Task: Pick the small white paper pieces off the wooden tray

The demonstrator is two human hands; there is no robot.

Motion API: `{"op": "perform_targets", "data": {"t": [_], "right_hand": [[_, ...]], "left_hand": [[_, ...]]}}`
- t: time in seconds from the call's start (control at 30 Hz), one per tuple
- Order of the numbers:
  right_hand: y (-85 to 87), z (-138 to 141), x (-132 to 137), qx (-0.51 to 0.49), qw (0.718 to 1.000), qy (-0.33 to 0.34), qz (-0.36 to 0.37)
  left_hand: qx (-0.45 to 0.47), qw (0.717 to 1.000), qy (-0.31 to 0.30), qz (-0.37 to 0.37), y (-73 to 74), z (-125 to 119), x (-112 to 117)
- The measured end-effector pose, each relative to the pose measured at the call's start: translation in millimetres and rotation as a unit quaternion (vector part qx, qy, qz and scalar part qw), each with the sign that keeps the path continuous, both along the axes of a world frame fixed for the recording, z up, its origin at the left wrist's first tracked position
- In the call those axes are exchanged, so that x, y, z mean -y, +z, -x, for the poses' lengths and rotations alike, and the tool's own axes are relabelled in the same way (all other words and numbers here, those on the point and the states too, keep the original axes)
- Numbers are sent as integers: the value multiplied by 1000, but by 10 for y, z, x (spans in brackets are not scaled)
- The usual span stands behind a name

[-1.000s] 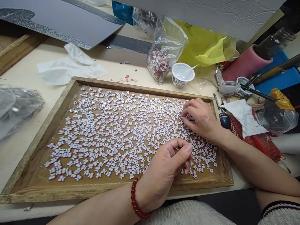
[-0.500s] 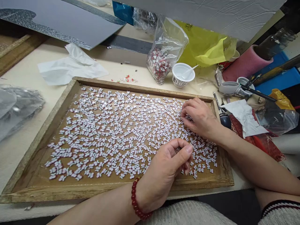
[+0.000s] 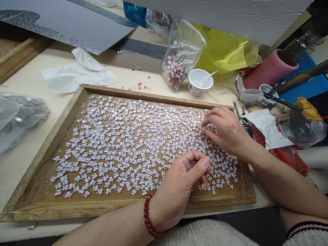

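Note:
A shallow wooden tray (image 3: 123, 206) lies in front of me, covered with several small white flower-shaped pieces (image 3: 123, 143). My left hand (image 3: 179, 188), with a red bead bracelet on the wrist, hovers over the tray's near right part, thumb and fingers curled into a pinch on something I cannot make out. My right hand (image 3: 227, 131) rests on the pieces at the tray's far right, fingers bent and fingertips pinching among them.
Behind the tray stand a clear bag of red-and-white pieces (image 3: 176, 65), a small white cup with a spoon (image 3: 200, 81) and a yellow bag (image 3: 225, 51). Crumpled white paper (image 3: 77, 71) lies at the back left, tools and cloth (image 3: 266, 130) on the right.
My right hand has shifted slightly right and nearer over the pieces. My left hand has stayed in its pinch.

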State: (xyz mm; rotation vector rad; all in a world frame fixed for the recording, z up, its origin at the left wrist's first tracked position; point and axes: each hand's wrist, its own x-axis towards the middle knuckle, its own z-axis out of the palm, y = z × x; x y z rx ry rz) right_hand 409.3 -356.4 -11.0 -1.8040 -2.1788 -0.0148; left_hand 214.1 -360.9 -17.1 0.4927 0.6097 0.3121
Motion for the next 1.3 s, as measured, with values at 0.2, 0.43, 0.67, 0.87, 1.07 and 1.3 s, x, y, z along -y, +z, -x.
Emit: {"op": "perform_targets", "data": {"t": [0.2, 0.43, 0.67, 0.87, 1.07, 1.3], "right_hand": [[267, 178, 307, -249, 962, 98, 56], [242, 224, 435, -347, 927, 103, 99], [207, 216, 440, -298, 942, 137, 70], [164, 219, 431, -247, 957, 150, 18], [190, 220, 445, -265, 955, 130, 28], [184, 228, 484, -282, 949, 134, 46]], "left_hand": [[12, 999, 31, 14, -14, -13, 6], [21, 1000, 19, -1, -30, -10, 4], [34, 999, 14, 9, -28, -14, 15], [15, 1000, 25, -1, -10, -7, 6], [25, 999, -8, -19, 9, 6, -5], [29, 999, -13, -24, 10, 10, -11]]}}
